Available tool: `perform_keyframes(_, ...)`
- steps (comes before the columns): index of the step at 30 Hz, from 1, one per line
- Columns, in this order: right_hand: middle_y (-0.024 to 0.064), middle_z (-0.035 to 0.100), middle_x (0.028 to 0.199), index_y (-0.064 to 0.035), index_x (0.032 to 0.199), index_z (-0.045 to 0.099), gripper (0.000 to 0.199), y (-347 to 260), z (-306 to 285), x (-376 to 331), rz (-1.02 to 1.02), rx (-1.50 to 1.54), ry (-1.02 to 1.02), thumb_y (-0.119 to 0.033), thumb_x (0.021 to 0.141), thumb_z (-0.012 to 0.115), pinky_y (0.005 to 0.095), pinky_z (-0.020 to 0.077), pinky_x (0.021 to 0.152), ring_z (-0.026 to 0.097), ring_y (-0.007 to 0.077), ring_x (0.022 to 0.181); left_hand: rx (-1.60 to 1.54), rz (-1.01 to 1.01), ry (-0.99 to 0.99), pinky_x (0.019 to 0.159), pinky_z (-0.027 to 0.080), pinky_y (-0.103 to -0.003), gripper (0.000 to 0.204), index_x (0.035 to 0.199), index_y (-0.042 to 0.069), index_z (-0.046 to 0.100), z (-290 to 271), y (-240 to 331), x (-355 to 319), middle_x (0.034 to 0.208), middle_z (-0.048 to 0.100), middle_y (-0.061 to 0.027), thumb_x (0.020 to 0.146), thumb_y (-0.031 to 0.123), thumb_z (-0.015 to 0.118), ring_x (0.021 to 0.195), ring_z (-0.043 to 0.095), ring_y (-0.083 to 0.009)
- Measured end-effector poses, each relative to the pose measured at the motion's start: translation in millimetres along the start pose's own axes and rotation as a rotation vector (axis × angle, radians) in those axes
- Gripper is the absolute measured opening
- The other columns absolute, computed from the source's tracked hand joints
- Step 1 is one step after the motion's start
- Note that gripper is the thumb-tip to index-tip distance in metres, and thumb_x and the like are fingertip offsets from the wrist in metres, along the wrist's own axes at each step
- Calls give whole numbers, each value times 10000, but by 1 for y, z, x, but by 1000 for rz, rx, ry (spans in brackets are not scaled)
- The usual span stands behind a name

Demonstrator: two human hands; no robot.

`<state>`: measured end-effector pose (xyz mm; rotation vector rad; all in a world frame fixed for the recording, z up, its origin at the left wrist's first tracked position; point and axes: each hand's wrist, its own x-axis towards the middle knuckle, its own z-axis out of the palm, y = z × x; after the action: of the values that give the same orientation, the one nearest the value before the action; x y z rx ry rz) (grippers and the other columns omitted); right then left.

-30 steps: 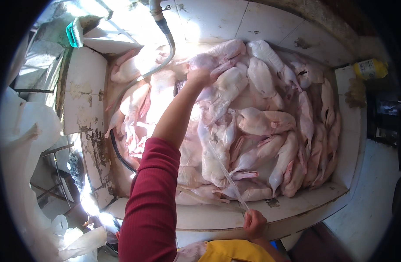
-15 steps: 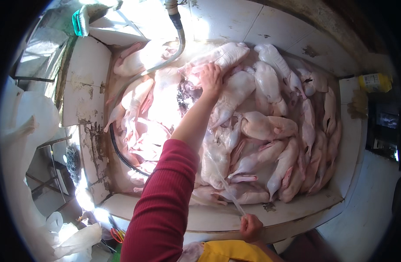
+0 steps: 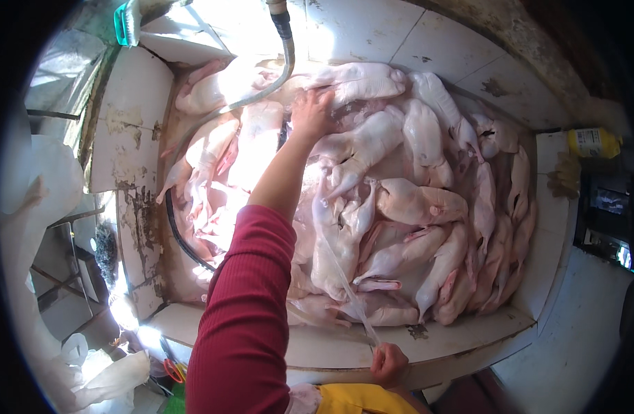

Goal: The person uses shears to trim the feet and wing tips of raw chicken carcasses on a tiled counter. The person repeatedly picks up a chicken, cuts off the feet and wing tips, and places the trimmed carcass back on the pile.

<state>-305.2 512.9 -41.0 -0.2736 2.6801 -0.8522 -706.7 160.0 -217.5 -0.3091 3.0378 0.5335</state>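
Observation:
My left hand (image 3: 313, 114) reaches into the middle of a heap of plucked ducks, its fingers spread over the near end of one pale bird (image 3: 369, 83) at the back of the basin. Below, at the front edge, my right hand (image 3: 389, 364) is closed on the end of a thin clear strip (image 3: 362, 314). That strip runs up across another duck (image 3: 334, 265) lying belly up; whether it is a tube or water I cannot tell. My left forearm hides part of the heap.
A tiled basin (image 3: 372, 352) holds the several ducks. A dark and grey hose (image 3: 287, 52) curves down from the back wall and round the left side. At the right rim stand a yellow container (image 3: 594, 142) and a glove (image 3: 564, 181). Orange-handled scissors (image 3: 173, 370) lie lower left.
My left hand has moved a little to the left, and the bird at the back lies slightly further right. My arm now covers most of a dark patch. The right hand keeps its hold.

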Motion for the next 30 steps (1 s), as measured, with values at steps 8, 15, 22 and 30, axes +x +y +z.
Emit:
perform_keyframes(8, 122, 566, 690, -40, 870, 572, 92, -3, -2, 1, 12, 16, 13, -81, 794, 602, 421, 459, 537, 577, 336, 626, -191, -22, -51, 872, 456, -470, 283, 805, 17, 675, -19, 5, 21, 1066, 619, -244, 836, 243, 506, 1043, 576, -375)
perform_keyframes(15, 137, 572, 717, -28, 896, 578, 110, 0, 1, -6, 52, -10, -61, -77, 801, 605, 423, 462, 547, 576, 347, 636, -76, -113, -13, 1082, 198, -570, 577, 1343, 228, 436, 6, -6, 43, 1423, 369, -34, 848, 501, 551, 1353, 294, -255)
perform_keyframes(22, 158, 566, 730, -21, 885, 570, 95, 2, 0, -5, -3, -21, -20, -93, 825, 589, 443, 457, 560, 571, 373, 652, 55, -46, -8, 1074, 234, -576, 623, 1422, 141, 356, 17, -39, 15, 1458, 326, -223, 875, 395, 512, 1366, 285, -366)
perform_keyframes(30, 162, 578, 744, -21, 859, 559, 67, 2, 2, -6, 20, -4, 32, -86, 844, 557, 438, 466, 581, 582, 377, 665, 156, -154, 18, 1064, 238, -600, 707, 1465, 153, 265, -31, -71, -162, 1499, 218, -230, 877, 431, 543, 1364, 218, -474)
